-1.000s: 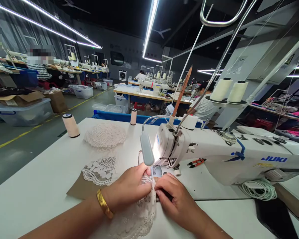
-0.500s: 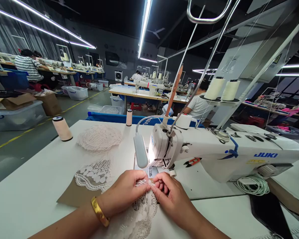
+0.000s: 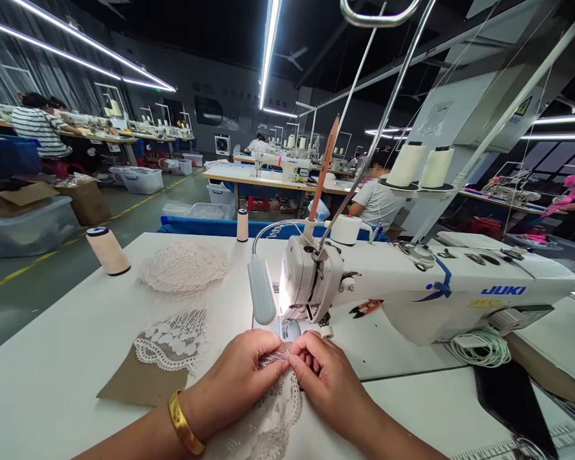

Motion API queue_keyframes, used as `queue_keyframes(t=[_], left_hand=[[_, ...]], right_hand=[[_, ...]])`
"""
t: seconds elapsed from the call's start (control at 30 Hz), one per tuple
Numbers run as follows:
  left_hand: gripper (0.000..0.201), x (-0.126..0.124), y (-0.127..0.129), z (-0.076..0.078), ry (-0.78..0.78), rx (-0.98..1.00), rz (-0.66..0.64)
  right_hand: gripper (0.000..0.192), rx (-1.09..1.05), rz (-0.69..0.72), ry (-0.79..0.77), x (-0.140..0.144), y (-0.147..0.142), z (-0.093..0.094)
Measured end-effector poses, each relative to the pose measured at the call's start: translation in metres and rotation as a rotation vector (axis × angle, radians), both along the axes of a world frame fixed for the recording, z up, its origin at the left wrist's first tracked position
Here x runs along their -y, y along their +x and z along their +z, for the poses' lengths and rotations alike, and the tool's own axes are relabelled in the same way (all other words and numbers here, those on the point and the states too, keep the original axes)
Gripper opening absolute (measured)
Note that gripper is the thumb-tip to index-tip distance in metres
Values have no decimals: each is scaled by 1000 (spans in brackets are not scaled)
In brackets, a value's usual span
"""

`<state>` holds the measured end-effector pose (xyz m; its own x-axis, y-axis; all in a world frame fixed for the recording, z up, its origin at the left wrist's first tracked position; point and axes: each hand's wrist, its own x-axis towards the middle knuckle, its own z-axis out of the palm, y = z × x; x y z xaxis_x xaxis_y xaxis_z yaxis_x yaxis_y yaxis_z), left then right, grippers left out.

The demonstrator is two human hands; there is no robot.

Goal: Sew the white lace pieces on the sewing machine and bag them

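Observation:
Both hands pinch the edge of a pale lace piece [image 3: 273,409] just in front of the sewing machine [image 3: 311,275]. My left hand [image 3: 234,377], with a gold bangle at the wrist, is closed on the lace from the left. Thumb to finger, my right hand [image 3: 328,377] grips the same edge from the right, and the two thumbs nearly meet. The lace hangs toward me over the table's front. Left of my hands, another lace piece [image 3: 172,338] lies partly on brown card [image 3: 138,383]. The machine's needle area is mostly hidden behind its lamp [image 3: 261,291].
A lace stack [image 3: 184,267] lies at the back left, near two peach thread cones [image 3: 108,251]. Red-handled thread snips [image 3: 365,308] rest under the machine arm. Coiled pale cable [image 3: 479,348] and a black phone-like slab [image 3: 512,409] are at right. Another person [image 3: 378,201] sits beyond.
The camera view has shifted slightly, so the table and machine sit a little further left. Both hands keep hold of the lace edge, their fingers drawn slightly closer together.

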<state>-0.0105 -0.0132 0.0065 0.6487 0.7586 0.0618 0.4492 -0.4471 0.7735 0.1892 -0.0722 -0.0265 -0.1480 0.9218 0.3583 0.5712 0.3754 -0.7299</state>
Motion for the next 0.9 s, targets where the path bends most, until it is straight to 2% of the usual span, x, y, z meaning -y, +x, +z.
queue_keyframes(t=[0.1, 0.2, 0.27, 0.43, 0.57, 0.73, 0.87, 0.9], left_hand=[[17, 3, 1, 5, -38, 90, -5], [21, 6, 2, 11, -145, 160, -71], [19, 6, 1, 12, -176, 148, -63], [22, 3, 1, 9, -128, 66, 5], [28, 2, 5, 6, -15, -24, 52], [29, 3, 10, -1, 186, -228, 111], [4, 5, 10, -11, 457, -155, 158], [8, 5, 9, -13, 554, -123, 149]], right_hand=[[18, 16, 3, 30, 0, 0, 1], [19, 11, 9, 23, 1, 0, 2], [20, 3, 6, 24, 1, 0, 2], [20, 4, -6, 23, 0, 0, 0], [20, 50, -35, -3, -3, -2, -2], [23, 248, -136, -36, -12, -8, -4], [17, 300, -192, -55, -14, -10, -5], [15, 298, -198, -53, -14, -10, -5]])
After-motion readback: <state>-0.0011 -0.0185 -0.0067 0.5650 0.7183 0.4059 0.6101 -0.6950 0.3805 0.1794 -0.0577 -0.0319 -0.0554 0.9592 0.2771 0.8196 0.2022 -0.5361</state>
